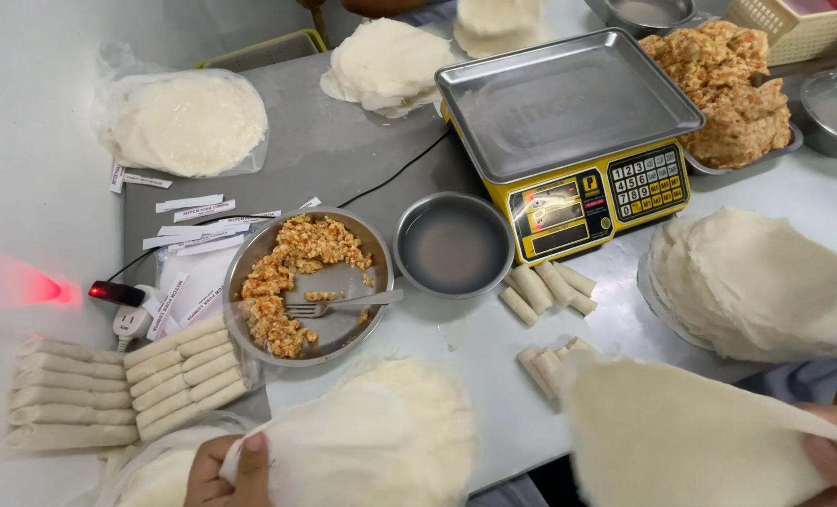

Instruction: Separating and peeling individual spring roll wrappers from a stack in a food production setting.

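- Both hands are cut off at the near edge, so you only get bits: the left hand [226, 469] shows a thumb and some knuckles, the right hand [836, 460] is just a few fingers at the near right corner.
- Left thumb is pressed down on the edge of a wrapper [381, 437], pinching it; the fingers underneath are hidden.
- Right fingers are curled over the edge of a second wrapper [681, 437], gripping it; can't see the thumb.
- Both wrappers are thin, pale, a bit see-through and lacy, lying near the front of the table [343, 141]. The right one is lifted and blurry.
- Past them: a pan [249, 258] of orange crumbly filling with a fork [343, 303], a small bowl [453, 244], and a yellow scale [568, 131].
- Finished rolls [188, 376] are stacked at the left, partly under plastic, hard to count.
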